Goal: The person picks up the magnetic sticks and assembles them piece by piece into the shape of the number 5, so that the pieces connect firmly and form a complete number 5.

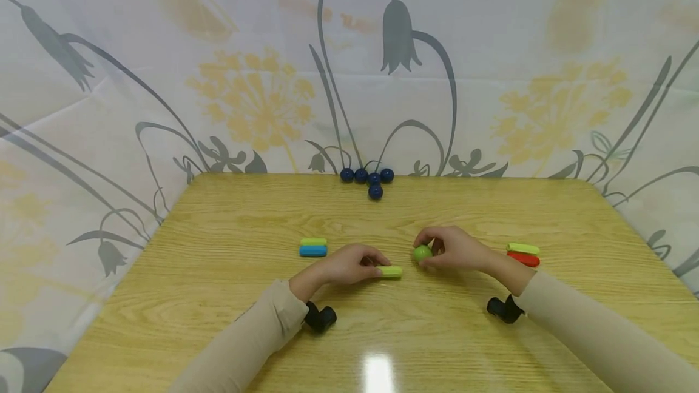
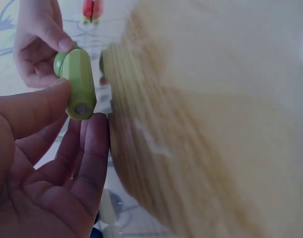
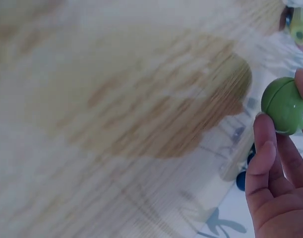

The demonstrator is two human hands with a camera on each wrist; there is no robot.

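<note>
My left hand [image 1: 352, 264] pinches a yellow-green rod [image 1: 391, 272] between thumb and fingers, low over the table. A small greyish disc marks the rod's near end in the left wrist view, where the rod [image 2: 79, 84] points away from the palm. To its right, my right hand [image 1: 455, 250] holds a glossy green ball [image 1: 422, 253] by thumb and fingertips. A fine seam runs round the ball [image 3: 285, 106] in the right wrist view. In the head view a short gap lies between rod and ball.
Several dark blue balls [image 1: 374, 191] sit at the table's back edge. Left lie a yellow-green rod [image 1: 314, 241] and a blue rod [image 1: 313, 251]; right, a yellow-green rod [image 1: 523, 248] and a red rod [image 1: 524, 258]. Black devices [image 1: 321, 318] are at both wrists.
</note>
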